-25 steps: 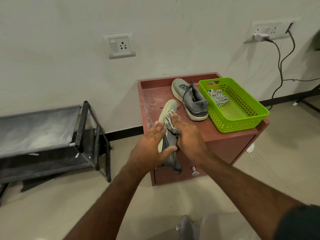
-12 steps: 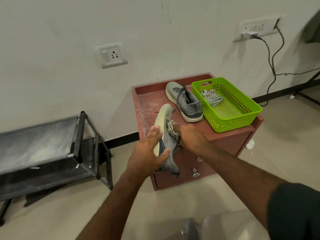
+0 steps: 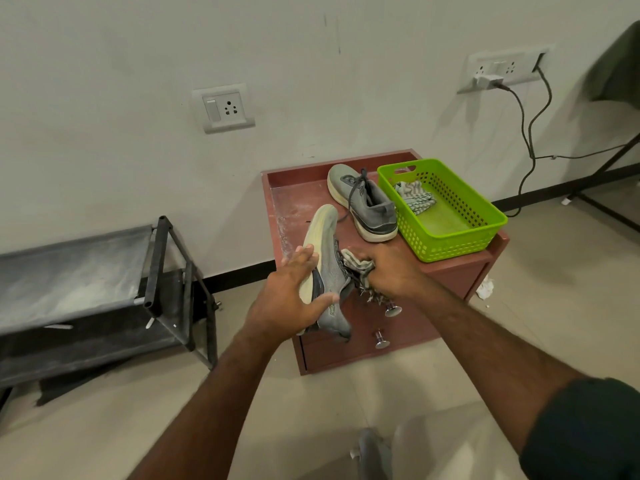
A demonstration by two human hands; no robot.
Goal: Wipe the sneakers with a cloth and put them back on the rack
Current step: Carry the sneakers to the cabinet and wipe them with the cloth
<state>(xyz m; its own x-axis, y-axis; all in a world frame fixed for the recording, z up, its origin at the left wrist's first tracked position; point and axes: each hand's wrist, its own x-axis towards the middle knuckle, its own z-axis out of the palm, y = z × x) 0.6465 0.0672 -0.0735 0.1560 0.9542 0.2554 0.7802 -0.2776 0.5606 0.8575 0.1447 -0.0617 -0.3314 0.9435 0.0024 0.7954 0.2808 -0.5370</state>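
My left hand (image 3: 287, 299) grips a grey sneaker (image 3: 327, 268) by its pale sole, held on its side above the front of a red-brown cabinet (image 3: 450, 271). My right hand (image 3: 393, 273) holds a striped cloth (image 3: 358, 268) bunched against the sneaker's upper. A second grey sneaker (image 3: 365, 202) stands upright on the cabinet top, toe toward the wall. The dark shoe rack (image 3: 86, 292) stands on the floor to the left, dusty and with no shoes on it.
A green plastic basket (image 3: 450, 233) with another striped cloth (image 3: 414, 197) in it sits on the cabinet's right side. Two drawer knobs (image 3: 381, 341) stick out at the front. Cables (image 3: 530, 140) hang from a wall socket on the right. Crumpled paper (image 3: 485, 289) lies on the floor.
My right hand with the cloth has slid from the sneaker's toe end back toward its middle. The view has shifted a little to the left.
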